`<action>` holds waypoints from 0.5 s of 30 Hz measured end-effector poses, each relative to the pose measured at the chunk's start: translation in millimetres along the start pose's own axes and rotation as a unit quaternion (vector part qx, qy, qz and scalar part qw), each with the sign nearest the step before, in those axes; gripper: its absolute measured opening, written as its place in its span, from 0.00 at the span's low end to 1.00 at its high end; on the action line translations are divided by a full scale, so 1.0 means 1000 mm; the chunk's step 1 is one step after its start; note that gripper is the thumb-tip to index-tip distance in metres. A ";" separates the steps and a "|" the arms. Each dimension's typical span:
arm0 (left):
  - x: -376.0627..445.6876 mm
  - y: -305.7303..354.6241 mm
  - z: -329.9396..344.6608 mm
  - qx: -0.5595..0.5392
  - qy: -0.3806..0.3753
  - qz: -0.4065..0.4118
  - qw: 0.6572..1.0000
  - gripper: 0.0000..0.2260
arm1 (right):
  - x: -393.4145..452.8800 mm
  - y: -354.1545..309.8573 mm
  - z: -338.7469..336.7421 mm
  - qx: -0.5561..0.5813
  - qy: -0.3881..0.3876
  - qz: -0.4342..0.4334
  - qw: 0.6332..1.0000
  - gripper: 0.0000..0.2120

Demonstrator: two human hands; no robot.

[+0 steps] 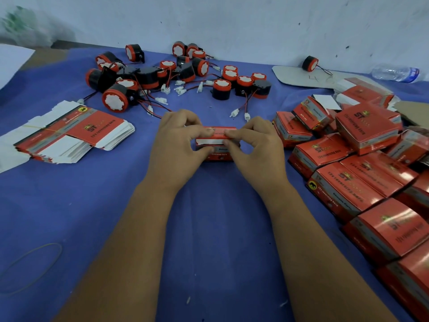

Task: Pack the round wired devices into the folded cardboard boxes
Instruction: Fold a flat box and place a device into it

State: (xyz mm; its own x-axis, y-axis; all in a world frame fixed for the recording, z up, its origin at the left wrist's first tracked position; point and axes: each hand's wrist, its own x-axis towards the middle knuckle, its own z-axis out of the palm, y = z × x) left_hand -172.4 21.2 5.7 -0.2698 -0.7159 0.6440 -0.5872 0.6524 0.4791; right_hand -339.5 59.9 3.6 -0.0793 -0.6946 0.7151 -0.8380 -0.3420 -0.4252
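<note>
A small red cardboard box [217,145] stands on the blue cloth at the centre, its top flap partly down. My left hand [178,140] grips its left side, fingertips pinching the flap. My right hand [253,142] pinches the flap and the right side. Whatever is inside the box is hidden. Several round black-and-red wired devices [162,75] with white connectors lie in a heap behind the box. One more device [310,63] sits apart at the back right.
A banded stack of flat unfolded boxes [69,135] lies at the left. Several closed red boxes [362,173] are piled along the right. A plastic bottle [394,73] and a grey card [301,77] lie at the back right. A rubber band [30,266] lies near left.
</note>
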 end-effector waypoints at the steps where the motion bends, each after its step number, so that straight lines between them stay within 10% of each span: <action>1: 0.000 0.000 0.000 0.011 0.005 0.005 1.000 0.12 | -0.001 0.000 -0.001 -0.012 0.000 -0.019 1.000 0.08; 15: 0.002 0.004 0.004 0.108 0.026 -0.010 0.994 0.08 | 0.003 -0.010 0.005 -0.086 -0.019 -0.034 0.996 0.03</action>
State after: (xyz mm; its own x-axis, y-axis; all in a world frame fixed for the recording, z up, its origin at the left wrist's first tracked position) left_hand -178.9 21.1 6.6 -0.2197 -0.7107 0.6682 -0.7437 0.5654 0.3568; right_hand -328.4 58.1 7.2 -0.0016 -0.6980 0.7161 -0.9208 -0.2782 -0.2733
